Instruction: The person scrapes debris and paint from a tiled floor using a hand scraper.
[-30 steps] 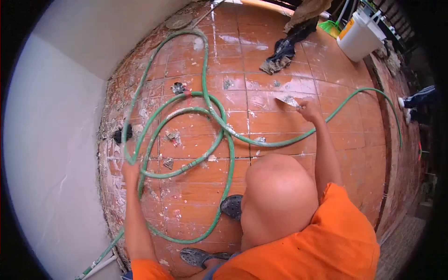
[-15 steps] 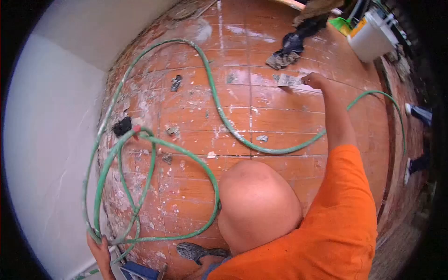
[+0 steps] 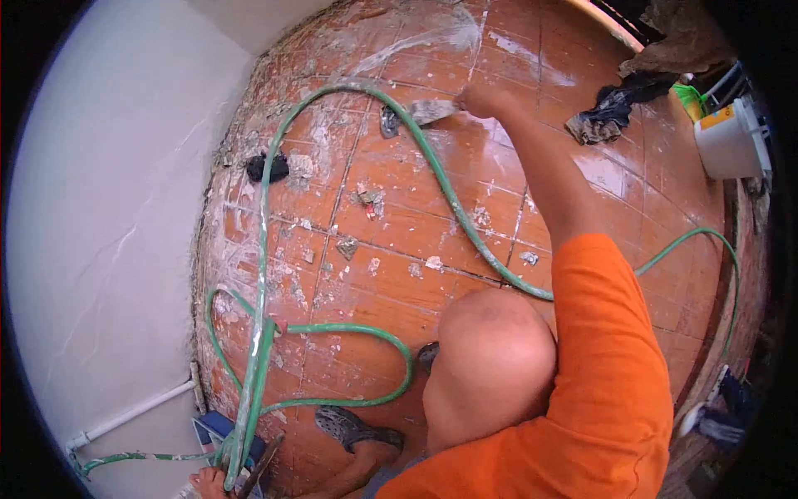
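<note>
Head camera view, lower left of the frame: I find the left hand (image 3: 208,481) at the bottom edge, its fingers closed on the gathered lower part of a long, flexible green hose (image 3: 453,200). The hose rises from there, arches across the upper centre and runs down to the middle, with looser loops at lower left.

At upper centre I record the right hand (image 3: 482,101) clamped on the handle end of a flat, pale-metal scraper (image 3: 434,111). Its blade points left and meets the hose in my view; I cannot tell whether they touch. Just beyond the hose lies a dark grey, crumpled scrap (image 3: 389,122). Further left sits a ragged black clump (image 3: 268,168) on orange-brown floor tiles (image 3: 399,229) strewn with pale flakes.

Hazards, in my judgement: a pull by the left hand could drag the arched hose against the blade, knocking it aside or nicking the hose wall. The same pull could sweep loose flakes across the tiles. The lower loops lie near a dark perforated clog (image 3: 357,428) and beside a blue box (image 3: 218,428); slack there could snag on either, or trip the wearer on rising.
</note>
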The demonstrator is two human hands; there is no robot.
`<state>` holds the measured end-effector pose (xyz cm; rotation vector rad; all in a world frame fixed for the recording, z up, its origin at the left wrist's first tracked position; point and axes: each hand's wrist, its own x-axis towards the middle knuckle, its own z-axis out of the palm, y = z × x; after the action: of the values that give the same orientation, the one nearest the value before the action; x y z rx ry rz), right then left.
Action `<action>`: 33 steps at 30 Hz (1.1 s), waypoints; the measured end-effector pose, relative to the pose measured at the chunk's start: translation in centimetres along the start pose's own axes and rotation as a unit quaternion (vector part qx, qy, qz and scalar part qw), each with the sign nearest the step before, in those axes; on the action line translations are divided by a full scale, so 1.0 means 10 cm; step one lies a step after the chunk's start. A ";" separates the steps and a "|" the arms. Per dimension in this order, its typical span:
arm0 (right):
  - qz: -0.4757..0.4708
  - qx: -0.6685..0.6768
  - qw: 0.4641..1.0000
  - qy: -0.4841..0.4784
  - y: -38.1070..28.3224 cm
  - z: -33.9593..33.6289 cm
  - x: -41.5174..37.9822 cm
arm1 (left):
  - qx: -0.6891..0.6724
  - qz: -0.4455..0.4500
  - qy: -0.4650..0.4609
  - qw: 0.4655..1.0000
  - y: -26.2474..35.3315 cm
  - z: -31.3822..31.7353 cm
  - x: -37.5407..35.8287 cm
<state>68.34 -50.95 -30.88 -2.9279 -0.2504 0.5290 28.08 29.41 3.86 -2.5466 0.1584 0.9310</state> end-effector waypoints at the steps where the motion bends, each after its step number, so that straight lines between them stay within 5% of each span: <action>1: 0.013 -0.017 1.000 0.007 -0.21 -0.14 -0.01 | -0.031 -0.021 -0.015 0.999 -0.01 0.01 0.01; 4: 0.069 0.047 0.995 0.057 0.05 0.06 0.04 | 0.003 0.019 -0.011 1.000 -0.18 0.29 0.02; 5: 0.086 0.046 0.992 0.074 0.24 0.08 -0.07 | -0.044 -0.067 -0.170 0.982 0.41 -0.27 0.27; 7: 0.067 0.039 0.992 0.100 0.25 -0.07 -0.55 | 0.061 0.041 -0.255 0.964 0.26 -0.17 0.45; 10: 0.071 0.167 0.968 0.174 0.50 0.19 -1.12 | 0.030 -0.030 -0.321 0.946 -0.35 0.48 1.11; 11: 0.126 0.100 0.984 0.081 0.60 0.19 -1.25 | -0.069 -0.058 -0.345 0.934 0.03 -0.19 1.50; 12: 0.116 0.137 0.977 0.114 0.72 0.30 -1.39 | -0.181 0.017 -0.142 0.973 -0.25 0.24 1.93; 13: 0.107 0.177 0.968 0.140 0.72 0.45 -1.52 | -0.328 0.003 -0.024 0.944 0.47 -0.52 2.17; 15: 0.182 0.163 0.961 0.130 0.50 0.42 -1.76 | -0.383 0.040 0.140 0.912 0.87 -0.53 2.92; 17: 0.172 0.172 0.961 0.132 0.29 0.36 -1.84 | -0.428 -0.081 0.080 0.897 1.40 -0.53 3.56; 20: 0.165 0.185 0.960 0.133 -0.04 0.26 -1.96 | -0.546 -0.072 0.000 0.835 2.11 -0.75 3.96; 24: 0.141 0.192 0.966 0.104 -0.19 0.36 -1.95 | -0.401 -0.133 0.008 0.907 2.46 -0.35 4.50; 26: 0.140 0.250 0.949 0.130 -0.17 0.52 -1.86 | -0.354 -0.272 0.194 0.874 2.82 -0.60 4.36; 28: 0.162 0.229 0.951 0.126 -0.38 0.46 -1.76 | -0.391 -0.275 0.239 0.845 2.97 -0.80 4.33; 30: 0.191 0.143 0.967 0.085 -0.64 0.37 -1.69 | -0.412 -0.192 0.133 0.881 3.07 -1.13 4.11; 33: 0.180 0.108 0.975 0.071 -0.90 0.31 -1.58 | -0.423 -0.160 0.085 0.888 3.06 -0.76 4.60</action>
<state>51.38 -44.82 -26.85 -2.7847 0.3404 0.3606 60.41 0.17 -30.96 -3.2799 -0.7659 0.7320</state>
